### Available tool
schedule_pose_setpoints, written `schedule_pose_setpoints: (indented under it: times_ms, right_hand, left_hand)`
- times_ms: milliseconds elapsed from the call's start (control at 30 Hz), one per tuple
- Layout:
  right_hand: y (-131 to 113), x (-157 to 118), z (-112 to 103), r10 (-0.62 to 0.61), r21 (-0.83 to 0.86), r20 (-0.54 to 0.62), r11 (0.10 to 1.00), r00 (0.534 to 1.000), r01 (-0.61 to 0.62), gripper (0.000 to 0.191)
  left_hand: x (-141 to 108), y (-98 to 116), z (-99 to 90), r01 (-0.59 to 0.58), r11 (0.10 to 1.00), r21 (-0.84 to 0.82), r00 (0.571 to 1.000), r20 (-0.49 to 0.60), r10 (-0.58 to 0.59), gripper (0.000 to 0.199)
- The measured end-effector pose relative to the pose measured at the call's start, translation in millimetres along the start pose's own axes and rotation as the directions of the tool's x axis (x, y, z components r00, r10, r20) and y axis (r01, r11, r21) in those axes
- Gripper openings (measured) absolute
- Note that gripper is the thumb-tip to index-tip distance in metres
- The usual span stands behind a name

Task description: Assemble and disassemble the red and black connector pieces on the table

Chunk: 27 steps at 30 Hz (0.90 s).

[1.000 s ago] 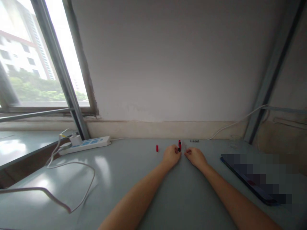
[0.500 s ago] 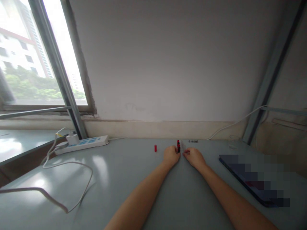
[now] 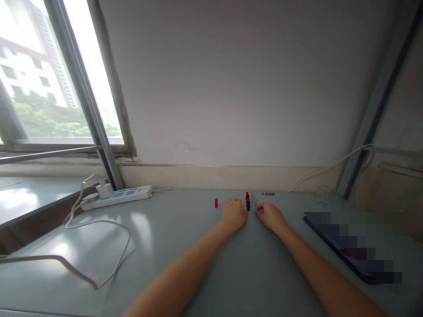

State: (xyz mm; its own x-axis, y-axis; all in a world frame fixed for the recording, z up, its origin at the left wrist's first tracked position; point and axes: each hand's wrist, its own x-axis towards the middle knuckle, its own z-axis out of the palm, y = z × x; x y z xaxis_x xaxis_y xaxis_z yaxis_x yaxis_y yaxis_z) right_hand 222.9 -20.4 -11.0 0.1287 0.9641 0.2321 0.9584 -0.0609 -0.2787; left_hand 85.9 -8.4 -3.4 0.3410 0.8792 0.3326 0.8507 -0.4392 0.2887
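Observation:
A short row of small red and black cylinders [image 3: 248, 203] stands between my hands, a black one nearest me. My left hand [image 3: 234, 213] rests on the table just left of the row, back up, thumb apart from the other fingers and close beside the black cylinder; it seems to hold nothing. On the row's other side, my right hand [image 3: 269, 215] has thumb and fingertips pinched together. Whatever they hold is too small to make out. Thin clear upright pieces [image 3: 254, 200] stand beside the row, near the right fingertips. One red cylinder [image 3: 216, 203] stands alone farther left.
Several tiny dark pieces [image 3: 268, 193] lie near the wall. A white power strip [image 3: 119, 197] with a looping cable [image 3: 127, 237] occupies the left. To the right are a clear cup-like object [image 3: 324, 196] and a dark flat object [image 3: 343, 246], partly blurred.
My left hand has shifted slightly away from the black cylinder, which shows more fully. My right hand keeps its pinch. The view has moved a little.

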Motion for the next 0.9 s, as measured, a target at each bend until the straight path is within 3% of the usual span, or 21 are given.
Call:
schedule_pose_setpoints:
  times_ms: [133, 300, 533, 733, 900]
  right_hand:
    - [-2.0, -4.4, -6.9, 0.004, -0.064, 0.037, 0.998, 0.999, -0.001, 0.017]
    - [-3.6, -7.1, -8.5, -0.111, -0.029, 0.066, 0.993, 0.992, 0.113, 0.013]
    - [-7.3, -7.7, -5.3, -0.346, 0.102, 0.045, 0.935, 0.937, 0.340, 0.020]
    - [-10.7, -10.1, -6.1, -0.396, 0.176, 0.019, 0.905, 0.918, 0.387, 0.019]
    - [-14.7, -13.1, -7.3, -0.414, 0.186, 0.014, 0.896, 0.910, 0.404, 0.021]
  left_hand:
    - [-4.5, -13.1, -22.7, -0.058, 0.979, 0.197, 0.992, -0.095, 0.078, 0.033]
    - [-4.3, -41.4, -39.1, 0.003, 0.957, 0.291, 0.991, -0.130, 0.036, 0.041]
    - [-5.3, -64.5, -31.5, 0.059, 0.981, 0.185, 0.998, 0.012, -0.062, 0.041]
    - [-4.0, -66.3, -27.8, 0.167, 0.982, 0.089, 0.985, 0.038, -0.171, 0.031]
    - [-7.6, -61.7, -25.9, 0.148, 0.984, -0.095, 0.989, 0.017, -0.147, 0.028]
